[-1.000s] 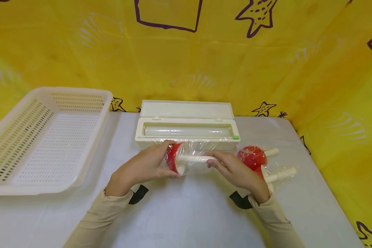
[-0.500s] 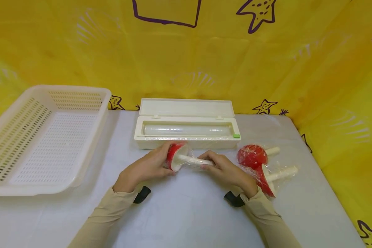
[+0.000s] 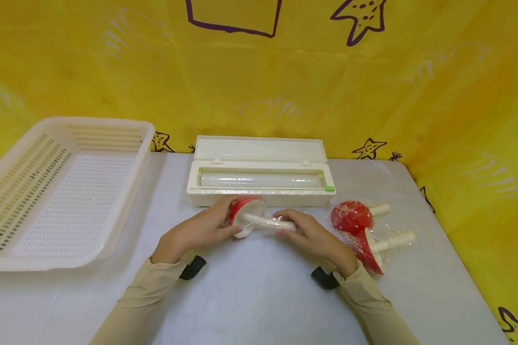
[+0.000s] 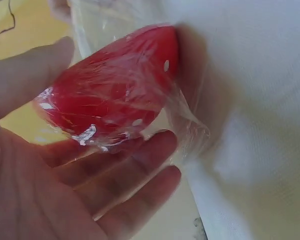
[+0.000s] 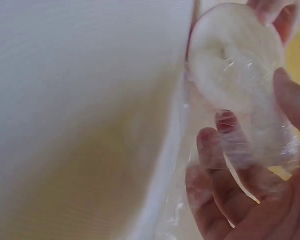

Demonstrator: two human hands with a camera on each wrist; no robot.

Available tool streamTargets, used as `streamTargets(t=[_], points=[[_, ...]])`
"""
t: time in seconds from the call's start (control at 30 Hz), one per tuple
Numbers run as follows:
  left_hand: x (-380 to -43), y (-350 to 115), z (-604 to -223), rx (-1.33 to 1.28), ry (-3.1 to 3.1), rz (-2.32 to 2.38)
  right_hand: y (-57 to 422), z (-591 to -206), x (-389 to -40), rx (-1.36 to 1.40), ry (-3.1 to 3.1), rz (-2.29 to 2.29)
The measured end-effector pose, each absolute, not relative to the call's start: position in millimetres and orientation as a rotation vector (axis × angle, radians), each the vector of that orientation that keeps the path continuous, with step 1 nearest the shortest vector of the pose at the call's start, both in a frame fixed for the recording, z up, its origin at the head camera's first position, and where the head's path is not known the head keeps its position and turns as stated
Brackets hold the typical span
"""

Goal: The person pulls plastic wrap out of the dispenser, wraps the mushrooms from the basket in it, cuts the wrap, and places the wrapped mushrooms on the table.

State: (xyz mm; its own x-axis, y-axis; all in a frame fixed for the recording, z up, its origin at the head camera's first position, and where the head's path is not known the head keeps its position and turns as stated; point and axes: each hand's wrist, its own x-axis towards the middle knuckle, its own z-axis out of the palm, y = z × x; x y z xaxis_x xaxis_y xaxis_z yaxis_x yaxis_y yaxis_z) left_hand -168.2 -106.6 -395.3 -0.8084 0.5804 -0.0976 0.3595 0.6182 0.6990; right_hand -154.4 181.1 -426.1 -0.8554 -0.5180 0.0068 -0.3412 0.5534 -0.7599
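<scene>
A toy mushroom with a red, white-dotted cap (image 3: 238,207) and a white stem (image 3: 265,222) is held sideways in front of the cling film dispenser, wrapped in clear film. My left hand (image 3: 198,232) grips the cap. In the left wrist view, the thumb lies on one side of the red cap (image 4: 115,90) and fingers lie on the other. My right hand (image 3: 312,237) holds the stem near its end. Loose film (image 5: 270,130) wraps the stem between thumb and fingers in the right wrist view. The left fingertips behind the cap are partly hidden in the head view.
The cling film dispenser (image 3: 261,197) stands lid up at the back, with a film roll (image 3: 261,180) inside. Two wrapped toy mushrooms, one upper (image 3: 351,217) and one lower (image 3: 371,251), lie at the right. A white slotted basket (image 3: 129,201) stands at the left.
My right hand has shifted left with the stem, closer to my left hand. The mushroom has turned a little, its white underside facing more forward. Both hands keep their hold.
</scene>
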Motion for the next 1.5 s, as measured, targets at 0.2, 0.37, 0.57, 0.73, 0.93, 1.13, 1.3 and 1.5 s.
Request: streamTargets(t=[0.2, 0.37, 0.57, 0.73, 0.93, 1.13, 1.3, 1.5], points=[[-169, -106, -393, 0.74, 2.499, 1.012, 184, -416, -151, -0.731, 2.649, -1.163], [-164, -105, -393, 0.839, 2.581, 0.999, 193, -409, -155, -0.702, 2.801, -1.235], [-159, -102, -388, 0.884, 2.699, 0.928, 202, -404, -162, -0.633, 3.057, -1.419], [-157, -99, -386, 0.921, 2.858, 0.841, 208, -405, -167, -0.496, 3.13, -1.501], [-158, -91, -383, 0.947, 2.992, 0.839, 219, -412, -174, -0.32, 3.097, -1.516], [-160, -73, -376, 0.963, 3.027, 0.872, 228, -418, -180, -0.179, 3.034, -1.473], [-165, -54, -367, 1.002, 2.98, 0.865, 233, -422, -183, -0.108, 2.983, -1.435], [-172, -25, -361, 0.997, 2.912, 0.781, 236, -428, -188, -0.086, 2.959, -1.429]])
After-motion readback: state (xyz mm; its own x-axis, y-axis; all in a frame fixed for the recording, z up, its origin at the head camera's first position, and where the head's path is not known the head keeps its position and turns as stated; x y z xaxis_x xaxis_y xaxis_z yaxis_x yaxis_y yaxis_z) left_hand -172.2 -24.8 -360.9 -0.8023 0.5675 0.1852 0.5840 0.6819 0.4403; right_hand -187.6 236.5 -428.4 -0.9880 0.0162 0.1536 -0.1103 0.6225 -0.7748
